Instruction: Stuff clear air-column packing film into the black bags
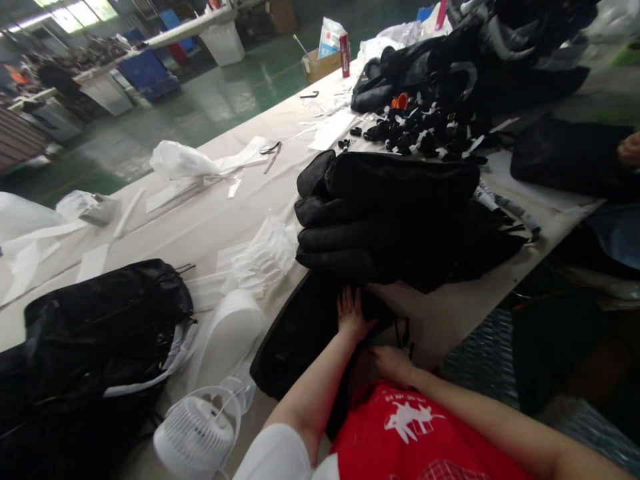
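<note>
A black bag (305, 333) lies on the table in front of me, partly under a stack of similar black bags (395, 220). My left hand (353, 317) rests on top of it, palm down with the fingers spread. Close to my body, my right hand (394, 364) is at the bag's near edge. Its fingers look closed on that edge, though the fingertips are partly hidden. Short dark straps (401, 333) hang from the bag beside the right hand.
To the left are a small white fan (195, 433), a roll of white sheet (227, 333) and more black bags (105, 333). Clear plastic packets (265, 250) lie beside the stack. Many small black parts (425, 130) lie behind it. At right, another person's hand (630, 148) is by a black bag.
</note>
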The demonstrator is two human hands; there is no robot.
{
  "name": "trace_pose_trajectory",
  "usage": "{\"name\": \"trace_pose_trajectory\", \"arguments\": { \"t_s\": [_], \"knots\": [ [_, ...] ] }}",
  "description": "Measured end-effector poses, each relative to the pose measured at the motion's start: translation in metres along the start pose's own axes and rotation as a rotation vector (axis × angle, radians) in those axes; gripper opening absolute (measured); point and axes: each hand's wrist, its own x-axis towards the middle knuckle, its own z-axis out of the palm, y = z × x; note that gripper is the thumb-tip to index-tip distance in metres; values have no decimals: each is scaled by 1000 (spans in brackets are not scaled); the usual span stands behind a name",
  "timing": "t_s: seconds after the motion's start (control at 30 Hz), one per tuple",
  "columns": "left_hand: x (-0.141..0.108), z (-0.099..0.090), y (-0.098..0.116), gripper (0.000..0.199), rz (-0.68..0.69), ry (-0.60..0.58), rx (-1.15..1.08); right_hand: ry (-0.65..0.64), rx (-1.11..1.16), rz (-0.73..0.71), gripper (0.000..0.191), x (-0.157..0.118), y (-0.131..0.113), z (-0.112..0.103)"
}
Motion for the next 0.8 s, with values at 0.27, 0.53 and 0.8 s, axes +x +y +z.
{"name": "trace_pose_trajectory", "arguments": {
  "t_s": [0.27,0.53,0.8],
  "knots": [
    [-84,-29,-25,33,193,-141,-24,43,-210,-125,32,-11,-6,-5],
    [-67,-13,-14,18,84,-348,-116,141,-376,-227,29,-9,-5,-3],
    [-68,-20,-6,22,53,-401,-41,117,107,162,19,-1,-7,-4]
  ]
}}
